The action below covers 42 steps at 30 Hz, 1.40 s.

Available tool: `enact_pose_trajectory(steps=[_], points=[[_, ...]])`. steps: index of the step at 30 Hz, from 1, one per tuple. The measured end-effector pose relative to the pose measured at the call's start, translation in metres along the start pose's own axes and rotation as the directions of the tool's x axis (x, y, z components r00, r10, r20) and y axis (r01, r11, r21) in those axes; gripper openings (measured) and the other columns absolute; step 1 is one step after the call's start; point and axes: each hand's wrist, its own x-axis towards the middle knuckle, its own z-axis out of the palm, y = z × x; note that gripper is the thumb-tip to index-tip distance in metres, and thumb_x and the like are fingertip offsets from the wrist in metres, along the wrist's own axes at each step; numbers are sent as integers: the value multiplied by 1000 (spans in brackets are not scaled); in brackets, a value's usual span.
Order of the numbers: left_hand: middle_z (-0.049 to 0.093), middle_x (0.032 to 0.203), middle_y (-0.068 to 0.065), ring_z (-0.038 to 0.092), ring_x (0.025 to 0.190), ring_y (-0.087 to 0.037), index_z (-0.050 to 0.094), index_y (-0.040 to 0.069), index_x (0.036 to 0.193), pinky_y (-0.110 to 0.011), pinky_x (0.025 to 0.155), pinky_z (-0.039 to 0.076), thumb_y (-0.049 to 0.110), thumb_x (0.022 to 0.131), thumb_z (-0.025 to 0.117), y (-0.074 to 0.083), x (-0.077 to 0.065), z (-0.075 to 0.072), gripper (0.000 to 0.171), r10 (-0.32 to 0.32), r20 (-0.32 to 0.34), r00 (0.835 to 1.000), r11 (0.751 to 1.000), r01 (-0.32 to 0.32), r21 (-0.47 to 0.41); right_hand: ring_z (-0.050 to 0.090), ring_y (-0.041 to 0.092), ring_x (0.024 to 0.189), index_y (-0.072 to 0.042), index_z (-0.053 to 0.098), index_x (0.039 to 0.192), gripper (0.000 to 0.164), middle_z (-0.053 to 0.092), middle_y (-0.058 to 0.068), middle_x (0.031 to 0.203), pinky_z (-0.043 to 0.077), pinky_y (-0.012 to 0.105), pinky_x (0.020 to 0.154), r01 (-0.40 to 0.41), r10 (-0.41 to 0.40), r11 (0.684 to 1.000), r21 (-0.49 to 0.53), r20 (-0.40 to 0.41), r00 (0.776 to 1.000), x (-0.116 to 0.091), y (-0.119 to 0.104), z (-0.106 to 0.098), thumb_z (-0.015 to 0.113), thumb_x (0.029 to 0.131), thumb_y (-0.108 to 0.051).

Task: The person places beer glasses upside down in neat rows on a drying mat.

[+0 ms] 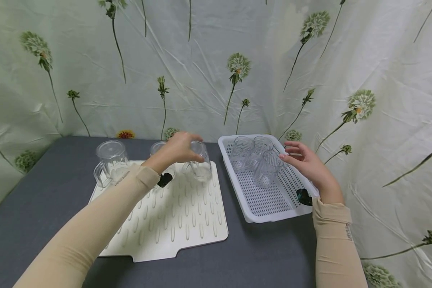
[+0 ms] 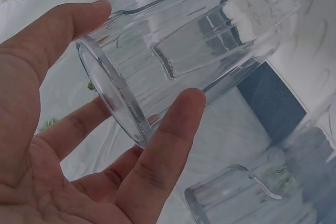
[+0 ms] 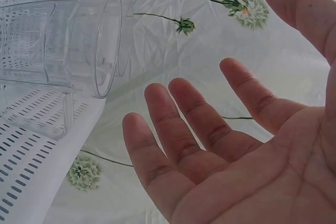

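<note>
My left hand [image 1: 180,149] reaches over the back right of a cream drying mat [image 1: 187,216]. Its thumb and fingers curve around the base end of a clear glass mug [image 1: 203,168], which stands upside down on the mat. In the left wrist view the thumb and one finger lie against the sides of this mug [image 2: 184,51]. Spread, with nothing in it, my right hand [image 1: 309,168] hovers over the right edge of a white perforated basket [image 1: 250,208]. Close to its fingers, inside the basket, is a clear mug [image 3: 79,51] with its open rim toward the hand.
Two more clear mugs stand toward the back of the mat: one at the left corner [image 1: 111,158], another partly behind my left hand [image 1: 157,148]. Several clear mugs [image 1: 243,148] sit in the basket. A dark grey tabletop [image 1: 39,192] lies beneath, with a flower-print curtain [image 1: 201,80] behind.
</note>
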Motion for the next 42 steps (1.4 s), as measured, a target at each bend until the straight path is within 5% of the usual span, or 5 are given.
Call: enact_pose_trajectory(steps=[26,42], points=[[60,152,-24,52,145,-47,64,8,148,-59,116,50,37,83,92,9,13,16,77,-83,-33,996,995,84,49,31,54,156,-4,26,169,79,31,34,168,35,73,123,-76,78,994,-73,21,997,19,0,2,65,108,-38],[62,148,-21,53,143,-43,64,12,148,-58,116,50,43,85,91,9,15,27,75,-128,-99,987,992,128,-10,31,53,156,-2,20,169,88,28,36,168,36,71,123,-124,131,985,-123,43,991,27,6,6,66,107,-45]])
